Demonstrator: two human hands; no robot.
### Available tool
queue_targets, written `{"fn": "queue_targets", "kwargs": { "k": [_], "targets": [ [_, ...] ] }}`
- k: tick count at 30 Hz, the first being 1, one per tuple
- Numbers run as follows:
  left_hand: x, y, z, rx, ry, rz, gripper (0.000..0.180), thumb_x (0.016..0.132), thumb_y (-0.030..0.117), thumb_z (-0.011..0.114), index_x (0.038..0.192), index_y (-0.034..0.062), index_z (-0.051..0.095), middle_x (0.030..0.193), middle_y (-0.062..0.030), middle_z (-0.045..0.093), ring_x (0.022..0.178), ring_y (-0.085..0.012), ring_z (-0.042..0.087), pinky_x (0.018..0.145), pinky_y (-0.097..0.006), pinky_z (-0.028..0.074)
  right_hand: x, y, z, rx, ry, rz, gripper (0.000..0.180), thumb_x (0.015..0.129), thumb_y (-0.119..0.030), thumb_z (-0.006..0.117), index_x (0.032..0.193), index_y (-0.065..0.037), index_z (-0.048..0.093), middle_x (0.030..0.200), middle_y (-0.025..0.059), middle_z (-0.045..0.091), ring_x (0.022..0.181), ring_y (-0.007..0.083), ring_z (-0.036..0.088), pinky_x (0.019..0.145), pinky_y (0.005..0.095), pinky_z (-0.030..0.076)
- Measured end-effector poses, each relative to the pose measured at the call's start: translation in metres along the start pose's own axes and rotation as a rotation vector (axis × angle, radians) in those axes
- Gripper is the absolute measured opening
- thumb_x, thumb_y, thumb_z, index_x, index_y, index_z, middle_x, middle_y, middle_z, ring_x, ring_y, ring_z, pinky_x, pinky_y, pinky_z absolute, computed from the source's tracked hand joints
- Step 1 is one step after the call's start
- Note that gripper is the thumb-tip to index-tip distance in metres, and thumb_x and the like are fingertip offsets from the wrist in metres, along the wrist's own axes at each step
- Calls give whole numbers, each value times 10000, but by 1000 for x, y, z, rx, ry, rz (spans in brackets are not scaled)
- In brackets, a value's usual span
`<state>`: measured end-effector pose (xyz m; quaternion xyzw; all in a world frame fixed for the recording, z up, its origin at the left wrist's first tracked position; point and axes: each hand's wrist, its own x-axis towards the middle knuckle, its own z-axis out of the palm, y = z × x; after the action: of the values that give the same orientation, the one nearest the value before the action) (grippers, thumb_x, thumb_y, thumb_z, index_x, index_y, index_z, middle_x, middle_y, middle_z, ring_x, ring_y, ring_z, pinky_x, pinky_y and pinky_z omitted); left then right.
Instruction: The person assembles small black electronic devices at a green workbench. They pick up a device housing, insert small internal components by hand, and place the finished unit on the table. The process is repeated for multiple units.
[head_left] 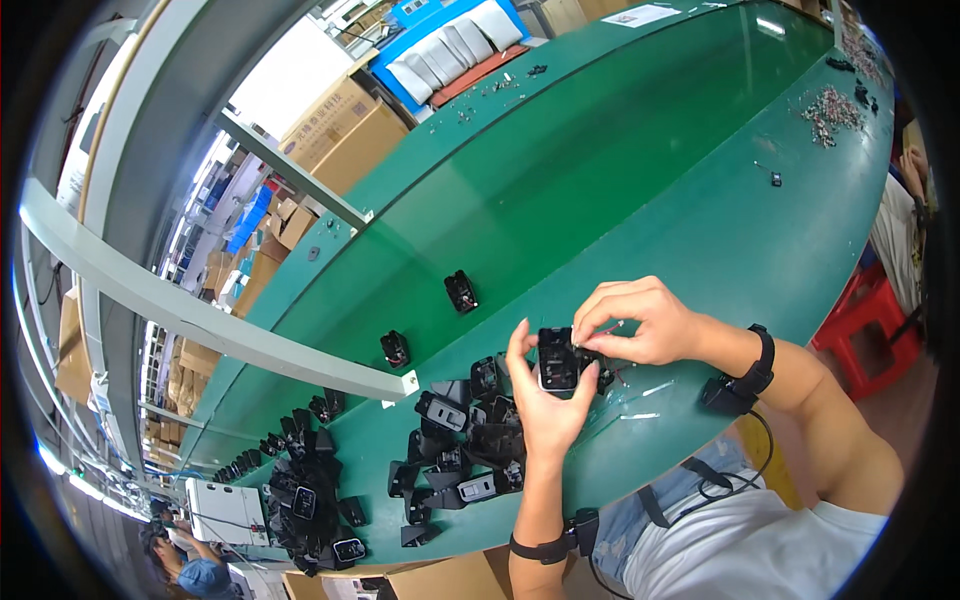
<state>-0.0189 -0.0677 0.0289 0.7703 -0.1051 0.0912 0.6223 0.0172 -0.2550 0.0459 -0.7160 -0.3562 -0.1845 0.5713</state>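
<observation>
Cradling a small black rectangular plastic housing (558, 360) above the long green counter (700, 230), the left hand (545, 400) has its grip closed around the part from below, thumb up one side and fingers up the other. The right hand (640, 320) pinches the housing's upper right corner, where thin red wires show. Just left of the hands lies a heap of similar black plastic parts (455, 455). Two single black units (461, 291) sit apart farther up the counter. A scatter of small metal pieces (830, 108) lies well away.
</observation>
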Motion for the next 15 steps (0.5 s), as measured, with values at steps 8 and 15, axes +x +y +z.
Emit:
{"fn": "queue_targets", "kwargs": {
  "k": [8,15],
  "targets": [
    [-1,-22,1,264,-4,207,837,667,5,797,1400,12,394,1210,-134,498,1111,-240,541,972,-368,450,-6,-4,22,-123,-30,-179,183,732,9,758,904,-23,702,892,79,702,808,248,652,710,351,549],
    [0,-28,6,217,40,189,858,659,-7,820,1385,6,363,1167,-143,541,1001,-219,603,866,-342,514,-14,-1,29,-277,-30,-249,206,695,10,754,890,-32,700,894,67,690,793,252,634,698,344,536]
  ]
}}
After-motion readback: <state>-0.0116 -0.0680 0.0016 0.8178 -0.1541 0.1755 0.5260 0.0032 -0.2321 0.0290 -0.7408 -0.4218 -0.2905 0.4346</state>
